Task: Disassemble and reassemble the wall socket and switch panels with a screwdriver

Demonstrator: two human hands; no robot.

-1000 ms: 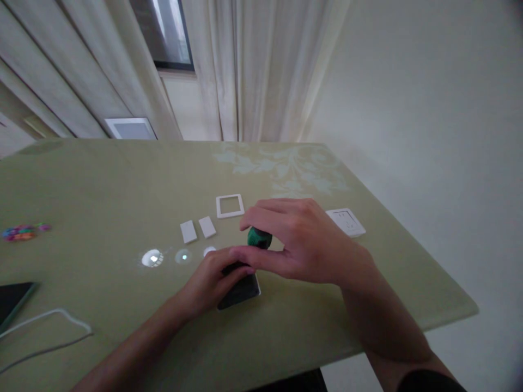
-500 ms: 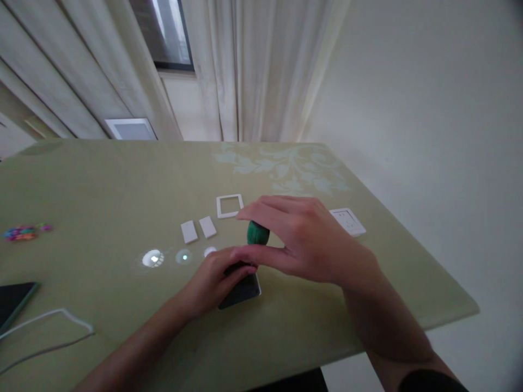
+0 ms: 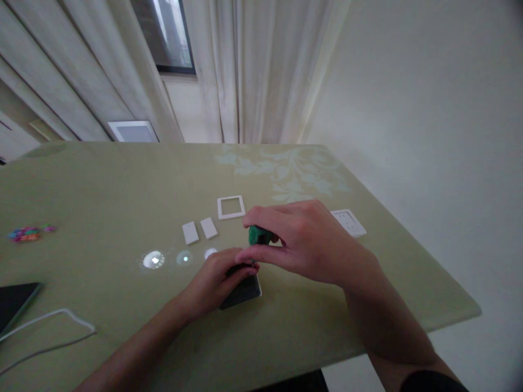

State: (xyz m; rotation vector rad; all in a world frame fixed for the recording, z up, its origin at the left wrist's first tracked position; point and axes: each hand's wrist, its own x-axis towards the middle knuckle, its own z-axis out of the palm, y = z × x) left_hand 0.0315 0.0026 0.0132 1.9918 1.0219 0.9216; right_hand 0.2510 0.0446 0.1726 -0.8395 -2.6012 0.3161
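Green stubby tool handle (image 3: 260,235): pinched in my right grip (image 3: 302,242). Dark module (image 3: 243,291): just below, clamped to worktop (image 3: 102,190) by my left grip (image 3: 216,277). Likely hazard: hidden tip slips and module skids.

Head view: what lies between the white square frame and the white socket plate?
The right hand, wrapped over a green-handled tool, fills that stretch in the head view; the left hand holds a dark flat piece nearer.
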